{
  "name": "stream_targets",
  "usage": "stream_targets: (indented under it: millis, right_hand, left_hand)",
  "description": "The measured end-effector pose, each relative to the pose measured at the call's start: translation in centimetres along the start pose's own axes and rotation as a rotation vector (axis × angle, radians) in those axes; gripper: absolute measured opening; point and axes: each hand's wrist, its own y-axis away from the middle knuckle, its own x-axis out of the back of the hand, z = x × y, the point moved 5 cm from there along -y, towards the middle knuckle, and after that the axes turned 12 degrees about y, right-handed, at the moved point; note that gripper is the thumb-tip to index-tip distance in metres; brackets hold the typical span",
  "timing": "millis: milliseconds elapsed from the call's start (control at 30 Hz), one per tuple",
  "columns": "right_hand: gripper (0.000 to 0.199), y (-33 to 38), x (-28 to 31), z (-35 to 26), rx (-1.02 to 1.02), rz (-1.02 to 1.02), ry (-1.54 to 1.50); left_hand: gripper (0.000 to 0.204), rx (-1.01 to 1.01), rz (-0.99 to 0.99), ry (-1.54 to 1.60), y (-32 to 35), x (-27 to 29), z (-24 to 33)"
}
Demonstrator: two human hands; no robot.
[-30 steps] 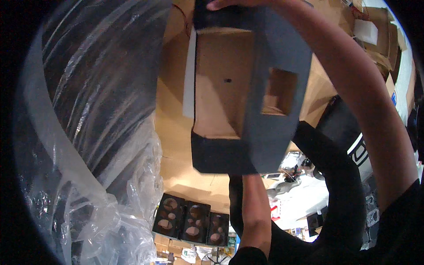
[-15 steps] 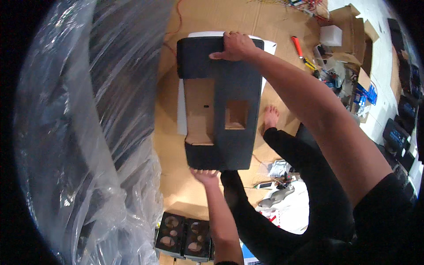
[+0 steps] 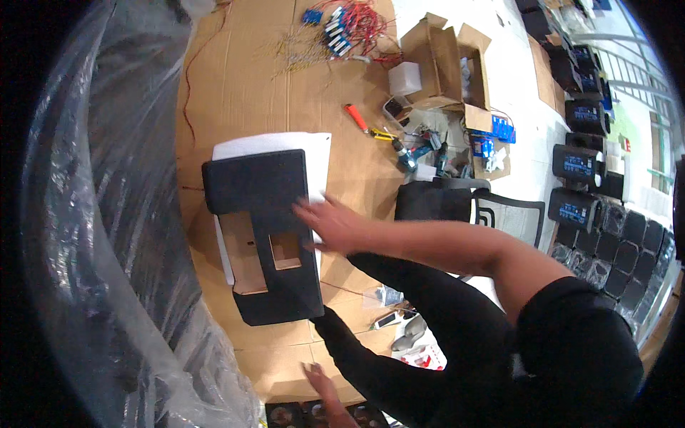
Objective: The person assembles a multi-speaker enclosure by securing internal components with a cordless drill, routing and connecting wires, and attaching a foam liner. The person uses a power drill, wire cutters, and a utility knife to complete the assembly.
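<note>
A black covered wooden cabinet (image 3: 285, 303) lies on a white foam sheet (image 3: 319, 153) over brown cardboard. Bare wood shows inside its long side cut-out and its smaller square cut-out. My right hand (image 3: 334, 225) is at the cabinet's right edge beside the square cut-out, fingers spread and gripping nothing; whether the fingertips touch the cabinet I cannot tell. Away from the cabinet's near end, my left hand (image 3: 322, 383) hovers low in the view with its fingers apart and nothing in them.
Clear plastic sheeting (image 3: 135, 214) runs along the left. An orange-handled tool (image 3: 355, 117), a drill (image 3: 407, 155) and an open carton (image 3: 435, 68) lie beyond. Red wires (image 3: 367, 28) sit at the far edge, a black chair (image 3: 435, 200) to the right. Black boxes with round holes (image 3: 285, 415) stand nearest.
Both hands have let go of the cabinet's ends. The cabinet now lies lower left in the view, which has swung right. My right hand moved to its side; my left dropped nearer me.
</note>
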Motion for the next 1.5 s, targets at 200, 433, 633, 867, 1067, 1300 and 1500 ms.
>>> stream_targets:
  millis: [200, 433, 633, 867, 1067, 1300, 1500]
  right_hand:
    - [0.048, 30.0, 5.8, -1.9, -0.094, -0.655, -0.214]
    - [0.043, 44.3, 13.7, -7.3, 0.118, -0.684, -0.078]
    - [0.031, 45.6, 12.8, -8.8, 0.106, -0.516, 0.02]
    - [0.025, 44.3, 18.0, -8.5, -0.05, -0.717, -0.165]
    - [0.028, 41.4, 16.3, -0.4, 0.152, -0.925, -0.012]
    - [0.019, 23.8, 7.6, 25.2, -0.469, -0.396, -0.06]
    - [0.033, 24.4, -15.5, 47.9, -0.735, -0.762, 0.151]
  left_hand:
    - [0.039, -0.256, -0.037, -0.368, 24.1, -4.1, 8.0]
    - [0.022, -0.515, -0.43, -0.499, 35.7, -8.2, 8.9]
    - [0.016, -0.356, -0.428, -0.621, 34.1, -7.8, 5.6]
    - [0.044, -0.439, -0.28, -0.522, 40.8, -10.6, 11.8]
    - [0.04, -0.234, -0.499, -0.037, 38.5, -18.0, 3.8]
    - [0.016, -0.191, -0.572, -0.09, 20.8, -26.4, 8.8]
    - [0.009, -1.05, -0.086, -0.086, -8.2, -20.0, 14.5]
